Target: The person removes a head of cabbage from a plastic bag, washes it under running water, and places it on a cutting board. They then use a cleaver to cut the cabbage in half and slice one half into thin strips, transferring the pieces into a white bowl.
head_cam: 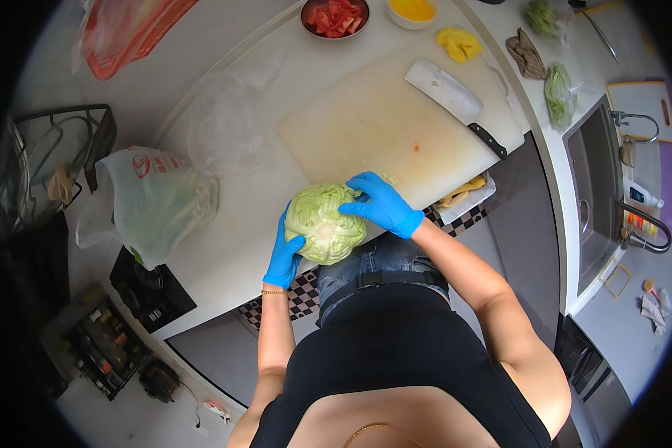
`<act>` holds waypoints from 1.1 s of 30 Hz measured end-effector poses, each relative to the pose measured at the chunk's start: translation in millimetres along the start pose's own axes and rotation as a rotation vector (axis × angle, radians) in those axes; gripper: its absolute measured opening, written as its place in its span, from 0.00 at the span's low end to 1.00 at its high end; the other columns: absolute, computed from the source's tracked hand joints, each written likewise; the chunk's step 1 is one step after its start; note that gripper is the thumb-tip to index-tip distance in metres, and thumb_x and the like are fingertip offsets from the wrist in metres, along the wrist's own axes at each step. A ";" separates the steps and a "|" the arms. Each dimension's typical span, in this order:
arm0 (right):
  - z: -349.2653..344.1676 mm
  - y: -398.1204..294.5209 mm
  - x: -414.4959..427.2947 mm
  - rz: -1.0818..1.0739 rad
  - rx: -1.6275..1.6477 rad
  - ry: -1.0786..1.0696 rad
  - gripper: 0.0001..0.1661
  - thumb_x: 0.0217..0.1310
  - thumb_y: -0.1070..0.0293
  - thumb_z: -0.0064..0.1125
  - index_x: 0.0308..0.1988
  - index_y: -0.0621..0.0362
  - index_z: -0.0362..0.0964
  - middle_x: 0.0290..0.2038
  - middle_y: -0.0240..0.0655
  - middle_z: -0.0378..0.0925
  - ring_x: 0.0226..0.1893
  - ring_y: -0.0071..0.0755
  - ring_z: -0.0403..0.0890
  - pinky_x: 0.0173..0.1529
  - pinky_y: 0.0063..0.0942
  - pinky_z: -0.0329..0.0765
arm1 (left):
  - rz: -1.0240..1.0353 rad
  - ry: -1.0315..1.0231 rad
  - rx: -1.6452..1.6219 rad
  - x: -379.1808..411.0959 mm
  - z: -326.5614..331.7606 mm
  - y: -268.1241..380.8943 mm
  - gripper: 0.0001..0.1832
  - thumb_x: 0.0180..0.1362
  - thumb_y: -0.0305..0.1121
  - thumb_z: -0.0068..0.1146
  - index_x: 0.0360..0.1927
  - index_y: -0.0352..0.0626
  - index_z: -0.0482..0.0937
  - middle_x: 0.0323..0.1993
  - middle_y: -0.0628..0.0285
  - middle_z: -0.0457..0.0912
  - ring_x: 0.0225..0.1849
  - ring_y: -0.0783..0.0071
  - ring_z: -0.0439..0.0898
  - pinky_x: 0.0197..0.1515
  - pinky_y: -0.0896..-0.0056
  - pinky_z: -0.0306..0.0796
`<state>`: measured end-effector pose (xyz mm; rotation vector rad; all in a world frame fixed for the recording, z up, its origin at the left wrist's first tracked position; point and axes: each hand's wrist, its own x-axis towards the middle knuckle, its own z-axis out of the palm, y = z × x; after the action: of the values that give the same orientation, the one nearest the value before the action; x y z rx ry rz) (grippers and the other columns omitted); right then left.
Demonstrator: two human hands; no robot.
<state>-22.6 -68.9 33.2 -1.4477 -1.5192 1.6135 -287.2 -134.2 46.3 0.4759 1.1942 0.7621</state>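
Observation:
A pale green head of cabbage [326, 224] is held at the counter's near edge, its cut stem end facing up. My left hand [285, 252], in a blue glove, grips its left side with the thumb on top. My right hand [383, 205], gloved too, touches the upper right side with thumb and fingertips at the outer leaves; whether it pinches a leaf is unclear. Beyond lies a large white cutting board [364, 129], with a cleaver [445, 91] resting on its right part, the black handle pointing toward the near right edge.
A plastic bag of greens [157, 196] stands at left beside a crumpled clear bag [224, 120]. Behind the board are a bowl of cut tomatoes [337, 18], a bowl of yellow liquid [413, 10] and a yellow cloth [459, 43]. A sink [593, 196] is at right.

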 end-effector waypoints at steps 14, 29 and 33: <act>-17.4 33.3 24.2 0.082 0.276 -0.167 0.22 0.58 0.57 0.69 0.47 0.59 0.79 0.41 0.39 0.79 0.41 0.32 0.78 0.48 0.30 0.75 | -0.001 -0.021 0.038 1.2 -4.3 -1.8 0.57 0.46 0.55 0.75 0.76 0.51 0.54 0.72 0.61 0.62 0.73 0.61 0.61 0.73 0.55 0.60; 21.3 73.0 8.5 0.298 0.954 0.175 0.15 0.66 0.71 0.60 0.49 0.70 0.77 0.44 0.42 0.84 0.42 0.36 0.85 0.50 0.31 0.80 | 0.058 0.092 -0.115 -4.5 -5.8 -24.3 0.55 0.46 0.50 0.75 0.75 0.45 0.55 0.70 0.57 0.64 0.72 0.60 0.63 0.72 0.56 0.61; 20.1 62.6 -12.0 0.229 1.038 0.329 0.16 0.67 0.72 0.59 0.50 0.70 0.76 0.43 0.43 0.84 0.41 0.37 0.85 0.51 0.32 0.81 | 0.073 0.116 -0.108 -1.9 -19.6 -40.2 0.51 0.50 0.47 0.73 0.74 0.46 0.57 0.70 0.57 0.65 0.71 0.58 0.64 0.72 0.55 0.62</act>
<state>-18.0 -103.8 -23.7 -1.1711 -0.2075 1.7476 -295.1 -163.5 13.4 0.3918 1.2418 0.9220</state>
